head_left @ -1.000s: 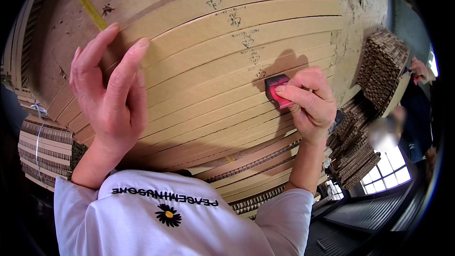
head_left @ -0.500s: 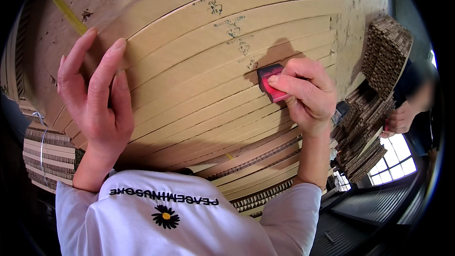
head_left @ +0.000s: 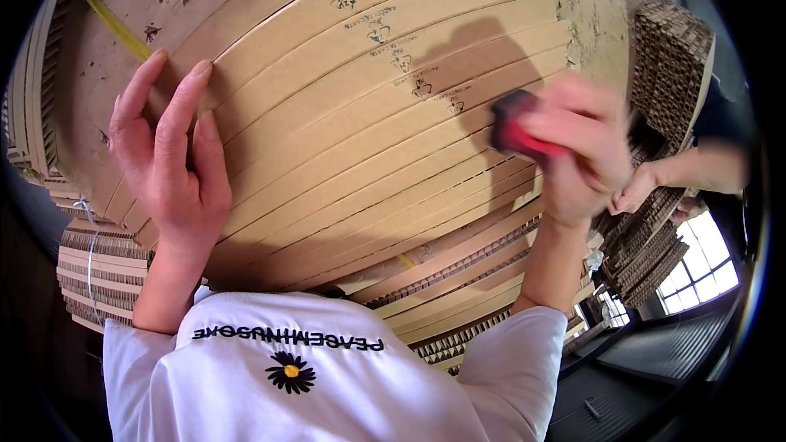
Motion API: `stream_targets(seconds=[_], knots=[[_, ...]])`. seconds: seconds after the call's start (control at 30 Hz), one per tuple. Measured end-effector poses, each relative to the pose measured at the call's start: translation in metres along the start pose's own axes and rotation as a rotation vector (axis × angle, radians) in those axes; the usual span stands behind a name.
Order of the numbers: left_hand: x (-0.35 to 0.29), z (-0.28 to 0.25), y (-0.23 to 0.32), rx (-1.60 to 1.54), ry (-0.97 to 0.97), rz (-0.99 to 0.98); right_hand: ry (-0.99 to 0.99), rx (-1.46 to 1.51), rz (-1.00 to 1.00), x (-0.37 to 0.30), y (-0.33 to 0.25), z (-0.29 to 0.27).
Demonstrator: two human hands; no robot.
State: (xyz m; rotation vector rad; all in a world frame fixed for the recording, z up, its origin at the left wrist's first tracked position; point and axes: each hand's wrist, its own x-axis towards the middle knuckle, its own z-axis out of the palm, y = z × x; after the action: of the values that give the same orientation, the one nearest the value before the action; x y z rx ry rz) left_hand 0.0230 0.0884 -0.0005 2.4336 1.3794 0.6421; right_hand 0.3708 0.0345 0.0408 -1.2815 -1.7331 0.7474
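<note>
Long tan cardboard strips [head_left: 327,164] lie side by side, and several carry a small dark stamped mark near their middle. In my right hand [head_left: 583,143], blurred by motion, is a red and black hand stamp [head_left: 522,127], held above the strips to the right of the row of marks. A shadow from hand and stamp falls on the cardboard. My left hand [head_left: 176,147] is over the left part of the strips, fingers spread and holding nothing. Its fingertips are near the left end of the far strips; whether they touch is hard to tell.
A yellow strap [head_left: 115,23] lies on the worn brown surface at the far left. Bundled cardboard stacks [head_left: 102,266] stand at the left, honeycomb-edged stacks [head_left: 671,53] at the right. A co-worker's hand [head_left: 637,187] reaches in beside those right-hand stacks.
My right hand has lifted the stamp off a strip and moved right; a fresh mark shows where it was. My left hand has barely moved. The co-worker's arm has come closer.
</note>
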Motion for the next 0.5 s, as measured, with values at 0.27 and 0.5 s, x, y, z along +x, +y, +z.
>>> stream_targets(seconds=[0.27, 0.5], knots=[[-0.002, -0.003, 0.000, 0.013, -0.051, -0.039, -0.180, -0.105, 0.134, -0.020, -0.009, 0.002], [-0.001, 0.000, -0.001, 0.011, 0.009, -0.005, -0.239, -0.159, 0.072, -0.021, -0.003, 0.004]])
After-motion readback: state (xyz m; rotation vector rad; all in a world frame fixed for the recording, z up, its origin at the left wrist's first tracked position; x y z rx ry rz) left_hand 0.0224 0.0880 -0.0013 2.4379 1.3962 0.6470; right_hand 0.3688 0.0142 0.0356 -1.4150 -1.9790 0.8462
